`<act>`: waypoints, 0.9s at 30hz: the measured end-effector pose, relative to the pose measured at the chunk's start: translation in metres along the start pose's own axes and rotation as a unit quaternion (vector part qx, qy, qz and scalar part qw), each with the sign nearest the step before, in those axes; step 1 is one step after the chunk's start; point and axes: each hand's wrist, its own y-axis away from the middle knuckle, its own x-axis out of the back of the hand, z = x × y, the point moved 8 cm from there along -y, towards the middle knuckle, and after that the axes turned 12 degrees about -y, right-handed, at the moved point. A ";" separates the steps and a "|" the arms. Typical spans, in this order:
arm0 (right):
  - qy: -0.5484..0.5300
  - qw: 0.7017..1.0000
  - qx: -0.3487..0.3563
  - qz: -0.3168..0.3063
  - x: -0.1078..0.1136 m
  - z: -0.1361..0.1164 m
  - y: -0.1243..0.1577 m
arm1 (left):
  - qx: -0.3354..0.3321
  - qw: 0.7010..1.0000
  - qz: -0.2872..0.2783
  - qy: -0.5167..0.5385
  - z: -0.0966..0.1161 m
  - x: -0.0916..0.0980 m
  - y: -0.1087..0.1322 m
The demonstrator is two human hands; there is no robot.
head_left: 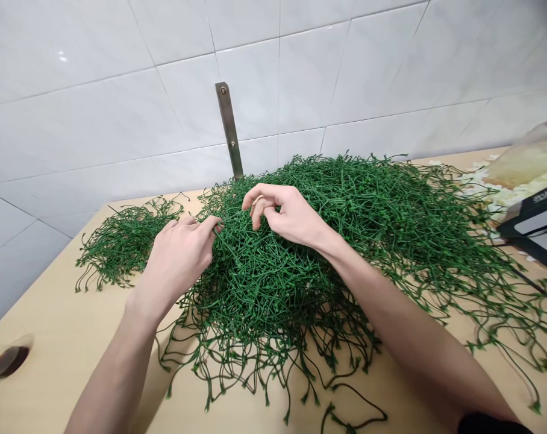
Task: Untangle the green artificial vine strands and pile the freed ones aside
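A big tangled heap of thin green plastic stems [346, 241] covers the middle of a pale wooden table [61, 343]. My left hand [178, 256] rests on the heap's left side, fingers pinched together on a green stem at its tip. My right hand [285, 214] hovers over the top of the heap with fingers curled and pressed to the thumb; what they pinch is too small to make out. A smaller separate bunch of the same stems [120, 244] lies to the left of my left hand.
A metal bracket [229, 129] stands against the white tiled wall behind the heap. At the right edge sit a clear bag [526, 160], pale scraps and a dark box [538, 226]. A dark round hole [6, 361] is in the table's near left.
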 end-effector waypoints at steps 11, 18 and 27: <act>-0.031 0.999 -0.045 0.002 -0.015 -0.017 0.006 | -0.033 0.995 0.067 0.073 0.009 0.002 0.001; -0.060 0.994 -0.086 0.026 -0.013 -0.005 0.004 | -0.068 0.988 0.102 0.097 0.022 0.006 0.002; -0.018 0.999 -0.026 0.035 -0.008 -0.010 0.003 | -0.081 0.987 0.101 0.099 0.025 0.006 0.003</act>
